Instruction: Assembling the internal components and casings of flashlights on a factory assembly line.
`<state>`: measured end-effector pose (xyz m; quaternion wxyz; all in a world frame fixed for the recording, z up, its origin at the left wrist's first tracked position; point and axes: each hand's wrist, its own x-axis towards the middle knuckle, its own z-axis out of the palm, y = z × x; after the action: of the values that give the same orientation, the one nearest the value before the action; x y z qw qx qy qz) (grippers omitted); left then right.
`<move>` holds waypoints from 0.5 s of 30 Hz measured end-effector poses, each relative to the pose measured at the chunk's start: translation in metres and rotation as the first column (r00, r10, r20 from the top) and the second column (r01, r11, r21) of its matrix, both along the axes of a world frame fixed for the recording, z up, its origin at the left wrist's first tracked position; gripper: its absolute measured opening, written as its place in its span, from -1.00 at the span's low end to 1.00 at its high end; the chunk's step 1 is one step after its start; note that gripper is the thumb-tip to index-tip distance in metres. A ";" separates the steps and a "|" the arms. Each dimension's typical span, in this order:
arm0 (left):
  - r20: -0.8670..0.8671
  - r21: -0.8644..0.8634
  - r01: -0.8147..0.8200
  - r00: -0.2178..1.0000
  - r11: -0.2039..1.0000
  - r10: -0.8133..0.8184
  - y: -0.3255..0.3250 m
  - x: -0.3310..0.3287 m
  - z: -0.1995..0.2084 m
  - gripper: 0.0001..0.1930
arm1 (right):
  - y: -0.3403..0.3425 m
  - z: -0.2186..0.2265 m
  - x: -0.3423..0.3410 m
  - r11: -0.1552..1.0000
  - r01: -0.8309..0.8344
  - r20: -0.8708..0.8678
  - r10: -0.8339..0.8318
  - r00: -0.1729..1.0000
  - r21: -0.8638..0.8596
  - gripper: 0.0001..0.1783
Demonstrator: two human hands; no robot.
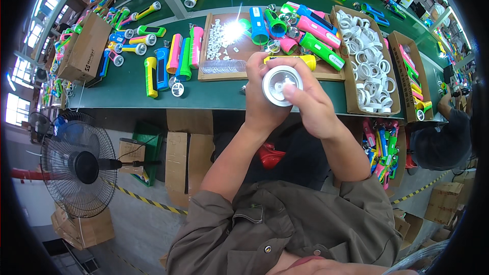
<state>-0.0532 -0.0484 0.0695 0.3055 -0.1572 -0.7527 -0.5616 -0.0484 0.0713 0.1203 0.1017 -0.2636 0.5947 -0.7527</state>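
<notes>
A flashlight (276, 77) is between my hands, its round white-rimmed head and silvery reflector facing up toward me. My left hand (265, 114) is wrapped around it from the left and below. The right hand (315, 99) grips its other side, the thumb pressed on the front of the head. Most of its body is hidden by my fingers. Just behind my hands lies a yellow flashlight body (305, 61); I cannot tell whether it belongs to the held one.
A wooden tray (224, 77) holds small white parts, clear discs and colourful flashlight bodies. Right of it stands a cardboard box (351, 103) of white rings. More flashlights (162, 69) stand on the green bench (214, 99). A fan (84, 165) is at lower left; a person (440, 140) sits far right.
</notes>
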 end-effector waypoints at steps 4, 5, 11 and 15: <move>-0.036 -0.012 0.003 0.999 1.000 -0.004 -0.001 -0.001 0.001 -0.21 | 0.001 0.004 -0.002 0.988 -0.109 0.068 0.117 0.991 -0.110 -0.58; -0.053 -0.029 -0.007 0.999 1.000 0.006 -0.001 -0.001 0.002 -0.20 | 0.000 0.003 -0.002 0.992 -0.087 0.055 0.092 0.994 -0.093 -0.58; 0.017 -0.032 0.004 1.000 0.999 -0.003 -0.002 0.000 0.007 -0.19 | -0.004 -0.003 -0.001 0.993 -0.026 0.022 0.029 0.999 -0.113 -0.63; 0.018 -0.015 0.013 1.000 1.000 -0.012 -0.001 0.001 0.007 -0.20 | -0.007 0.000 0.001 0.994 0.001 0.044 0.004 0.999 -0.105 -0.64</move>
<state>-0.0524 -0.0494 0.0764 0.2939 -0.1591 -0.7585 -0.5594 -0.0479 0.0646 0.1201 0.1015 -0.2522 0.5515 -0.7886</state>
